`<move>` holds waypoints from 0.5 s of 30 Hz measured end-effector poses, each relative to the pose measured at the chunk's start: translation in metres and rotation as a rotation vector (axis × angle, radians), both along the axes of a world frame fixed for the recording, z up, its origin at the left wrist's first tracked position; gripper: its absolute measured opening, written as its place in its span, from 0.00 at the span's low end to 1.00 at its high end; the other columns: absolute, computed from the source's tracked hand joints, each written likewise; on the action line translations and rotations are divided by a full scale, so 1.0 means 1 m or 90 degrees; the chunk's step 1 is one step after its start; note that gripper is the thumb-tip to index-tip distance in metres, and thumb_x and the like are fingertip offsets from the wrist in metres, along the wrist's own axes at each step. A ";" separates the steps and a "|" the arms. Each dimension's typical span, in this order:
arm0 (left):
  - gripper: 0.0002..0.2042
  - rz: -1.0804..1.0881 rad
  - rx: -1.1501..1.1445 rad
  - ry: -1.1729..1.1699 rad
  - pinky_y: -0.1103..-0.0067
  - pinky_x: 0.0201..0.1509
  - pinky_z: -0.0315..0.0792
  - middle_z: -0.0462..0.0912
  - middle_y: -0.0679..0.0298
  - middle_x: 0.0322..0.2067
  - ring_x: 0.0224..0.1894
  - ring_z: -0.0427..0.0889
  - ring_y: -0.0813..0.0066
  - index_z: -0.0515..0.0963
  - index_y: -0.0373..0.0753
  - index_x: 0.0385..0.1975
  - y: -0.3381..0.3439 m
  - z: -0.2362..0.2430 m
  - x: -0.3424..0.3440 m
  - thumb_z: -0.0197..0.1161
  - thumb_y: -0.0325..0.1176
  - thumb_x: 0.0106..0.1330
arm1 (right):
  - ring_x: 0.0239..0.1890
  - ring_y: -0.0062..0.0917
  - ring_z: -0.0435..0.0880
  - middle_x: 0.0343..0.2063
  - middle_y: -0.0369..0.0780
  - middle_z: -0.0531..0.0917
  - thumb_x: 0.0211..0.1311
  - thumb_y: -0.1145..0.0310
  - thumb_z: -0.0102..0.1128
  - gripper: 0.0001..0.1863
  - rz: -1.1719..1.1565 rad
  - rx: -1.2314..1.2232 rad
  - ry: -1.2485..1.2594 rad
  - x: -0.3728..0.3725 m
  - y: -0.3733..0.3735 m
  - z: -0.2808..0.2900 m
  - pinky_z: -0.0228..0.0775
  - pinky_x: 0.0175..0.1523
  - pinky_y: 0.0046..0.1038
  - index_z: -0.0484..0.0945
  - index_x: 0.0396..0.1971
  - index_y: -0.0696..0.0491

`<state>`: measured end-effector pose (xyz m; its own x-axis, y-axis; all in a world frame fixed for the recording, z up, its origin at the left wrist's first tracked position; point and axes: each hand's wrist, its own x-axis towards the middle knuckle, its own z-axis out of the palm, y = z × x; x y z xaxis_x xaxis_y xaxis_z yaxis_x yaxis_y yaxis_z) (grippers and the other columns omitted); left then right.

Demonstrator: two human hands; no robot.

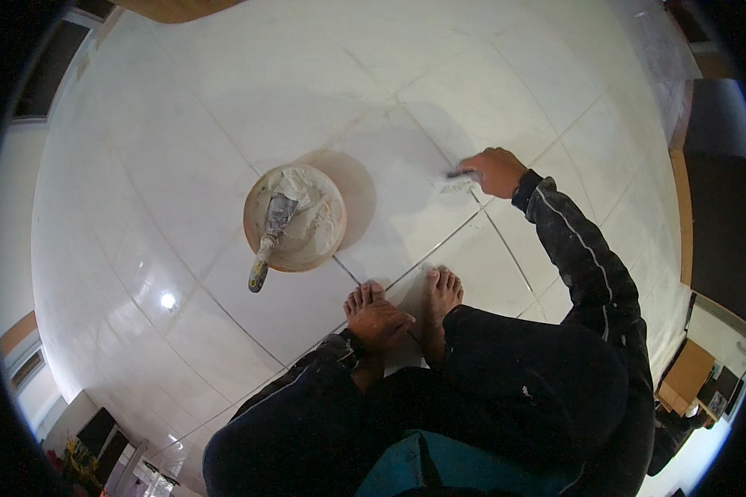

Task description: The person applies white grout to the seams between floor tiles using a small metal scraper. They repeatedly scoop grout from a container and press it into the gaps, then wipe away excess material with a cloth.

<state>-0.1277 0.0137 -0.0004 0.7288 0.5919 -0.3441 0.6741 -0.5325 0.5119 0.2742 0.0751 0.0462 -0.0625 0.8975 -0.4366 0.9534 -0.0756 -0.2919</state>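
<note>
White glossy floor tiles (199,170), laid on the diagonal with respect to the person, fill most of the head view. Joints near the feet show as dark lines; many of those farther out are paler.

Right hand (499,172): reaching forward, fingers closed around a small, dark, flat-looking tool (462,174). Tool is held low over the floor, beside a thin off-white smear (454,188) and a dark joint. Its exact shape is hard to make out at this size.

Left hand (381,325): laid over the bare left foot (362,295); cannot tell whether the fingers grip. Bare right foot (444,287) stands just beside, flat on the tiles.

Round, shallow, tan-rimmed bowl (297,267): on the floor, ahead and to the left of the feet, well apart from the right hand. Contents: thick white paste (295,184). Paste-caked scraper (268,242) with a dark-and-yellow handle lies tilted in it, blade inside, handle end projecting over the near-left rim.
</note>
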 end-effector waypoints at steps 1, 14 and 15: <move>0.35 -0.052 0.009 -0.010 0.50 0.59 0.59 0.71 0.42 0.53 0.57 0.65 0.39 0.75 0.35 0.51 0.002 0.004 0.001 0.70 0.54 0.46 | 0.41 0.40 0.82 0.36 0.42 0.85 0.50 0.72 0.57 0.20 -0.028 0.042 0.012 0.004 -0.001 -0.002 0.73 0.47 0.43 0.80 0.46 0.46; 0.46 0.028 -0.106 0.078 0.51 0.63 0.57 0.68 0.42 0.56 0.59 0.65 0.40 0.65 0.32 0.60 -0.003 0.003 0.002 0.67 0.60 0.45 | 0.47 0.46 0.80 0.48 0.61 0.76 0.57 0.70 0.54 0.23 -0.035 0.165 -0.272 -0.118 -0.034 -0.041 0.79 0.44 0.36 0.70 0.51 0.68; 0.49 0.044 -0.147 0.098 0.52 0.62 0.57 0.68 0.43 0.57 0.59 0.65 0.41 0.63 0.34 0.62 0.002 -0.005 0.001 0.68 0.62 0.43 | 0.46 0.45 0.81 0.45 0.59 0.78 0.56 0.71 0.54 0.22 -0.038 0.156 -0.202 -0.121 -0.040 -0.033 0.79 0.45 0.38 0.72 0.51 0.64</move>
<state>-0.1266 0.0157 -0.0059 0.6179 0.5317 -0.5792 0.7842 -0.3642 0.5024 0.1535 0.0351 0.0128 0.0961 0.9754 -0.1983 0.9952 -0.0980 0.0004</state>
